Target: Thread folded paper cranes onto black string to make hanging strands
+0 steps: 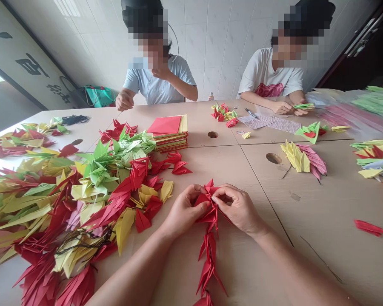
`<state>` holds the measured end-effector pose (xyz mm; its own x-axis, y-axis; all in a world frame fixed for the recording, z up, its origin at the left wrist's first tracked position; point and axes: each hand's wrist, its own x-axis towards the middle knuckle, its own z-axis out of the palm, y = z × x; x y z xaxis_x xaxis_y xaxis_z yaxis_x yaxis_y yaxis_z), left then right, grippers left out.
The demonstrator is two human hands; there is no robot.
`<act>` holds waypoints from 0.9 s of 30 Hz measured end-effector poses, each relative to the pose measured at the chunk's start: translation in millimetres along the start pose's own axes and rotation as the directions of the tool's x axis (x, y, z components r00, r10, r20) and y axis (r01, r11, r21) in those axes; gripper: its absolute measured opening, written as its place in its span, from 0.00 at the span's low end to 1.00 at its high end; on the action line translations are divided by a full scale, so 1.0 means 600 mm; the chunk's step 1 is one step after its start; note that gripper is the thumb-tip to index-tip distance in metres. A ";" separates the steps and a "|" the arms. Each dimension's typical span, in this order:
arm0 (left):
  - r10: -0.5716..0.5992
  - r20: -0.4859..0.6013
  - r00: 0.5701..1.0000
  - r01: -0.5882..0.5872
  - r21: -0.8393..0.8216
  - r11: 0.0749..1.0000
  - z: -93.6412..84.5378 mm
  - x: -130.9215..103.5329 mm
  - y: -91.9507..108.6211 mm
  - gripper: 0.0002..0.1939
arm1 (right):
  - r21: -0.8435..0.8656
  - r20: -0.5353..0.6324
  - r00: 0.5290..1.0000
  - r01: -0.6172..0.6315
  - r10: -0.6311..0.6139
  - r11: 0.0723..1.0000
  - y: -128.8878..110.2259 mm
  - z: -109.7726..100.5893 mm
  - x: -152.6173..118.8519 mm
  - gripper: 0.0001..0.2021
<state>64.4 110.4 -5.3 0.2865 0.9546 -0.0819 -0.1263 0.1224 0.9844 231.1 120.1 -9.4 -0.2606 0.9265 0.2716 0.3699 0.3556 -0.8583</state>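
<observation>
A strand of red folded-paper cranes (207,250) runs up the table toward me and ends between my two hands. My left hand (187,208) pinches the top red crane from its left side, thumb and fingers closed on the paper. From the other side my right hand (238,208) grips the same crane near its middle with thumb and forefinger. Whether a thread or needle is between the fingertips cannot be made out. To the left of my hands lies a large heap of folded cranes (95,204) in red, yellow and green.
A stack of square paper (169,134) stands beyond my hands. Yellow and pink crane bundles (301,159) lie to the right, near a table hole (273,158). A black thread (321,258) and red piece (372,227) lie right. Two people sit opposite; one holds green paper (303,106).
</observation>
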 end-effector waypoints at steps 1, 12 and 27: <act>0.017 -0.005 1.000 -0.017 0.031 0.999 0.000 0.000 -0.001 0.11 | 0.001 0.005 1.000 -0.005 0.005 1.000 0.001 0.000 0.000 0.06; 0.022 -0.058 0.998 -0.013 0.164 0.986 0.005 -0.002 -0.001 0.08 | -0.002 0.026 1.000 0.017 -0.017 1.000 0.003 0.000 -0.002 0.06; 0.018 -0.025 1.000 -0.015 0.138 0.990 0.000 0.000 0.003 0.07 | -0.022 0.042 0.996 0.077 -0.076 0.997 0.004 -0.002 -0.002 0.06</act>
<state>64.2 110.5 -3.6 0.2601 0.9632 -0.0678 0.0016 0.0698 0.9976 233.0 119.7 -11.2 -0.3253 0.8908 0.3173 0.3679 0.4283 -0.8253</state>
